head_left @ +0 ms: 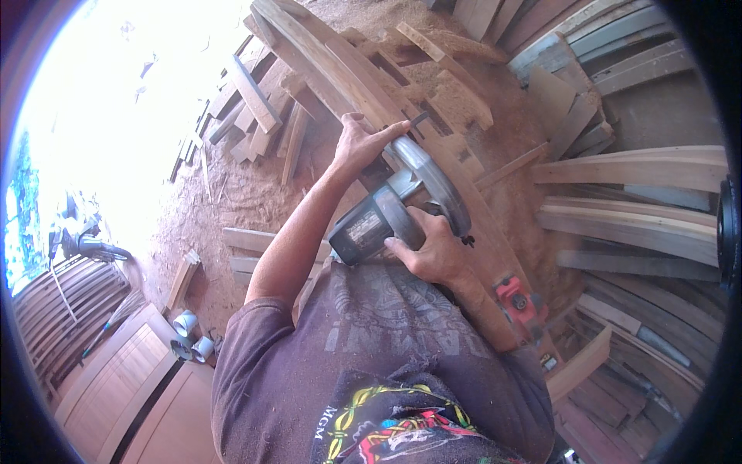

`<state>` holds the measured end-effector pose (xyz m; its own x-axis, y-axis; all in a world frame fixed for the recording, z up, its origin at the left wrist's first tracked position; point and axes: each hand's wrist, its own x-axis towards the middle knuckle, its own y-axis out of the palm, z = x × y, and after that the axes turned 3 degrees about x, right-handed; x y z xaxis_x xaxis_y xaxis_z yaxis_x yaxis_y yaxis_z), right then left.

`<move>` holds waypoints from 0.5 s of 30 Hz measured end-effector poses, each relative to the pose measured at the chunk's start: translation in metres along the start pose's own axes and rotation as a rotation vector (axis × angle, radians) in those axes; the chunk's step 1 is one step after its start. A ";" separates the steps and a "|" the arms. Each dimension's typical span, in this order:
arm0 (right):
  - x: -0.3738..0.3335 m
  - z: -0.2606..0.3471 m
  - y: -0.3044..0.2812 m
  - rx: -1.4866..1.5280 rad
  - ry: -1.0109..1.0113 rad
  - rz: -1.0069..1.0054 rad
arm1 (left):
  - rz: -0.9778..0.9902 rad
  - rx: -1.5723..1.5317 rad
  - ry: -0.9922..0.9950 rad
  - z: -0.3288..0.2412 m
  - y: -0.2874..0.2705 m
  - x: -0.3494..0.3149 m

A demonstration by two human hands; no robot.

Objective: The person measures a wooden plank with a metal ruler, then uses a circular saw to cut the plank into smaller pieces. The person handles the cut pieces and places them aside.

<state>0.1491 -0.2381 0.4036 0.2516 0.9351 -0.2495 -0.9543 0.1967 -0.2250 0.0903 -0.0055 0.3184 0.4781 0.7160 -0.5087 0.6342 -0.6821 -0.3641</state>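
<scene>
A circular saw (427,174) with a grey blade guard and a dark motor housing lies across a long wooden plank (495,240) in front of me. My right hand (434,249) is wrapped round its rear handle, thumb toward the motor. At the saw's front end is my left hand (367,145), gripping there with one finger stretched over the front edge. Its thumb sticks out to the left, and its other fingers are hidden. The blade is out of sight beneath the guard. Beside my right forearm, a red power tool (516,300) rests on the plank.
Wood offcuts (251,97) lie on the sawdust-covered floor at far left. Curved timbers (630,170) are stacked along the right. A wooden door panel (124,371) and some white cylindrical cans (185,323) stand at lower left. More sawdust covers blocks (444,100) beyond the saw.
</scene>
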 end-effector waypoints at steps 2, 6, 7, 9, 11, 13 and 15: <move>0.001 -0.001 0.001 -0.006 -0.005 -0.006 | -0.001 0.001 0.005 0.000 -0.001 0.002; 0.002 0.001 0.003 0.019 -0.020 -0.025 | -0.009 0.021 0.023 0.005 -0.002 0.007; 0.002 0.001 0.003 0.021 -0.021 -0.026 | 0.000 0.008 0.019 0.006 -0.002 0.008; 0.004 0.002 0.003 0.014 -0.014 -0.021 | 0.017 -0.016 0.012 0.006 -0.003 0.009; 0.005 0.003 0.002 -0.006 0.001 -0.007 | 0.029 -0.016 0.000 0.004 -0.004 0.008; 0.005 0.003 0.003 0.022 0.008 -0.015 | 0.036 -0.012 -0.007 0.001 -0.006 0.007; 0.006 0.003 0.004 0.029 0.010 -0.020 | 0.039 -0.003 -0.008 -0.001 -0.008 0.007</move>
<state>0.1464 -0.2307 0.4043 0.2726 0.9277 -0.2549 -0.9532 0.2245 -0.2024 0.0891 0.0049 0.3191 0.4976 0.6874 -0.5290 0.6167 -0.7093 -0.3414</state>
